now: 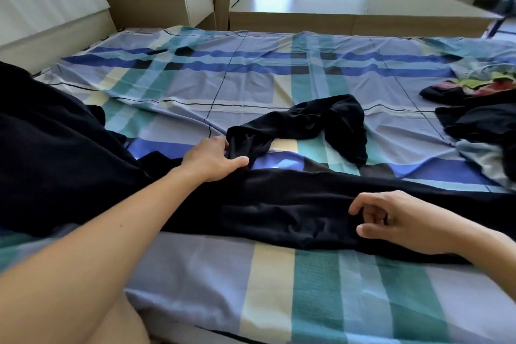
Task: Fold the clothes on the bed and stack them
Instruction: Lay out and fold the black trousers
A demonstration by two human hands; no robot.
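Observation:
A long black garment point(279, 204) lies spread across the near part of the bed point(251, 78), which has a blue, teal and cream checked sheet. One crumpled end of the garment point(329, 117) curls toward the middle of the bed. My left hand point(212, 158) reaches forward and pinches a fold of that black fabric between thumb and fingers. My right hand point(402, 220) rests on the garment near the front edge, fingers loosely curled, thumb and fingertips touching the cloth. More dark fabric point(50, 148) lies bunched at the left.
A heap of unfolded clothes point(483, 109), black with green and red patches, sits at the bed's right side. A headboard point(47, 8) stands at the left, a bedside cabinet point(167, 3) behind it, a low wooden ledge point(349, 8) under the window.

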